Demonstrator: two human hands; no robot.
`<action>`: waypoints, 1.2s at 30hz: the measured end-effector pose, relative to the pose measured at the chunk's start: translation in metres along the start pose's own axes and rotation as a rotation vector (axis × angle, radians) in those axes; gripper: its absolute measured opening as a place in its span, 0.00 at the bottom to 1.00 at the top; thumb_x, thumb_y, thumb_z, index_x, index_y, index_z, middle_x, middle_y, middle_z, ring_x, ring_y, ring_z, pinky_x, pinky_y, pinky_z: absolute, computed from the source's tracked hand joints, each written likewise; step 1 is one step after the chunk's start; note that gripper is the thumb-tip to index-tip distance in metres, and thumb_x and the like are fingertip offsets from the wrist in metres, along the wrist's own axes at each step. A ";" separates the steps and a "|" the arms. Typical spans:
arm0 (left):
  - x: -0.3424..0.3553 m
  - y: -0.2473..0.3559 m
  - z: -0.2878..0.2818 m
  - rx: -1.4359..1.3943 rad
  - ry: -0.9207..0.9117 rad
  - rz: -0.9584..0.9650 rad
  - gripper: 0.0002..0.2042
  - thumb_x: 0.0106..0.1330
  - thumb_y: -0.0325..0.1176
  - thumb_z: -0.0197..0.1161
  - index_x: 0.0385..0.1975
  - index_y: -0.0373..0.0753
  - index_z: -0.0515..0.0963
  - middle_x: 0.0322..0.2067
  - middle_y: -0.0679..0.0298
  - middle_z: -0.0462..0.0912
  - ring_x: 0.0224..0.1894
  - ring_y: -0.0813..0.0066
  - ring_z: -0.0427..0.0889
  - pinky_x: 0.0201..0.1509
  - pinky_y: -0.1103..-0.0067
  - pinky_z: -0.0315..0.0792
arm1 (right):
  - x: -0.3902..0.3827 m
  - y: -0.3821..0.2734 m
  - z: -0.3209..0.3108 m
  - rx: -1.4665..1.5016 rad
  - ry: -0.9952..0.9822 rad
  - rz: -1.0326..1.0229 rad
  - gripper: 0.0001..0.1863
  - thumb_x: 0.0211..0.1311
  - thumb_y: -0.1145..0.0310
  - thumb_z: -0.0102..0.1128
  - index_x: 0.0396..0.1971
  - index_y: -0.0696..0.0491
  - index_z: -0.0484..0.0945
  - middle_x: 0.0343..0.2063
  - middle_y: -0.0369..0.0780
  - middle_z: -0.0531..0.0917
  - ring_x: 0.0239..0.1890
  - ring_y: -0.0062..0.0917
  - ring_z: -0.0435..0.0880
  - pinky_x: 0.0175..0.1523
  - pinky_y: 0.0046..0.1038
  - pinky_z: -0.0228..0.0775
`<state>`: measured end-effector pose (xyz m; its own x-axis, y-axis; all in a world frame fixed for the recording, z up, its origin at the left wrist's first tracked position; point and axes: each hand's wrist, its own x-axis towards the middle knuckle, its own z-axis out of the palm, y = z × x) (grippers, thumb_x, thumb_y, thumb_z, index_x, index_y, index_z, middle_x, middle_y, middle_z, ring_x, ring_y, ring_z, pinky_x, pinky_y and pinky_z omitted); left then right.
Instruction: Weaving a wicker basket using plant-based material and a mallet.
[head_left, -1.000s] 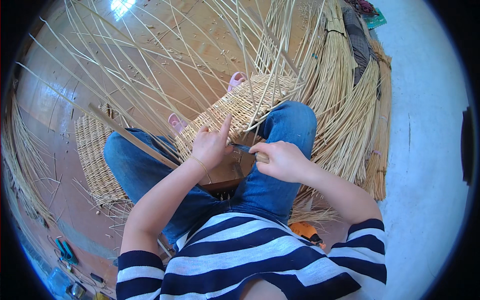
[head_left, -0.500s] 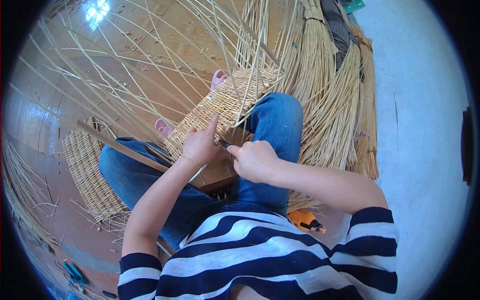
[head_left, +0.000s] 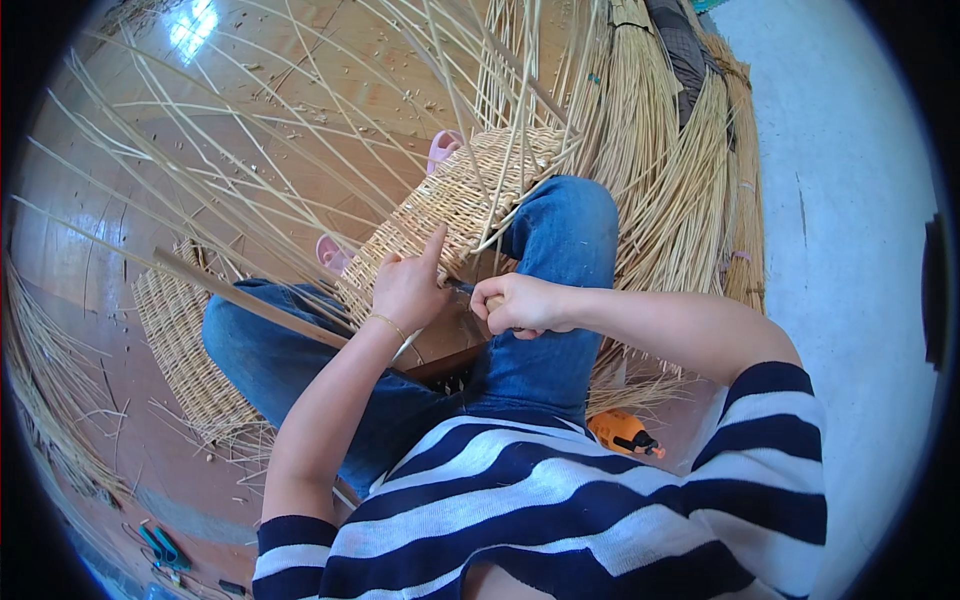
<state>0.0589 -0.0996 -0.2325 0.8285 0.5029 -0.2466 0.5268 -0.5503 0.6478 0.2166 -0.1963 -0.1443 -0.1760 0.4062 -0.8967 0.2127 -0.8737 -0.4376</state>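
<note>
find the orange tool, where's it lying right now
In the head view the orange tool lies on the floor at the person's right, beside the right thigh, just below the straw bundles.

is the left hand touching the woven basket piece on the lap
Touching. The head view shows the left hand resting its palm and fingers on the woven wicker panel, index finger raised, with no gap between them.

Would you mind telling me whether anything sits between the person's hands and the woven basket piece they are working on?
Nothing visible does. The left hand rests directly on the woven basket piece, index finger raised, and the right hand grips a small tool whose tip reaches the weave beside it. Loose upright stakes rise just beyond, not between.
</note>
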 end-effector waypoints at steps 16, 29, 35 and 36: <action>0.006 0.003 -0.012 0.044 -0.040 -0.008 0.39 0.50 0.35 0.63 0.66 0.45 0.56 0.25 0.53 0.83 0.34 0.57 0.83 0.50 0.69 0.69 | 0.024 0.043 0.047 0.797 0.618 -0.320 0.25 0.64 0.64 0.57 0.56 0.48 0.56 0.42 0.39 0.73 0.40 0.22 0.74 0.37 0.25 0.72; 0.010 -0.014 -0.040 -0.044 -0.124 -0.031 0.41 0.48 0.38 0.67 0.66 0.49 0.58 0.34 0.45 0.82 0.42 0.43 0.79 0.52 0.61 0.69 | 0.031 0.048 0.022 -0.538 0.680 -0.899 0.19 0.58 0.70 0.63 0.48 0.55 0.71 0.36 0.43 0.79 0.37 0.32 0.82 0.44 0.28 0.74; 0.007 -0.008 -0.036 -0.041 -0.155 -0.066 0.40 0.48 0.38 0.67 0.66 0.52 0.59 0.38 0.44 0.81 0.44 0.41 0.78 0.53 0.61 0.69 | 0.024 0.044 0.018 -0.794 0.811 -0.816 0.22 0.49 0.62 0.69 0.42 0.54 0.73 0.33 0.42 0.74 0.35 0.36 0.81 0.37 0.32 0.75; 0.008 -0.009 -0.035 -0.012 -0.144 -0.044 0.40 0.48 0.38 0.67 0.66 0.52 0.59 0.38 0.45 0.82 0.44 0.40 0.77 0.53 0.61 0.69 | 0.023 0.042 0.018 -0.781 0.847 -0.801 0.22 0.48 0.60 0.70 0.41 0.53 0.73 0.32 0.42 0.73 0.34 0.36 0.80 0.35 0.33 0.75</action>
<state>0.0544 -0.0677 -0.2153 0.8239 0.4246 -0.3753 0.5615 -0.5215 0.6425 0.2043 -0.2280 -0.1822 0.0634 0.9974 -0.0345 0.8533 -0.0721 -0.5165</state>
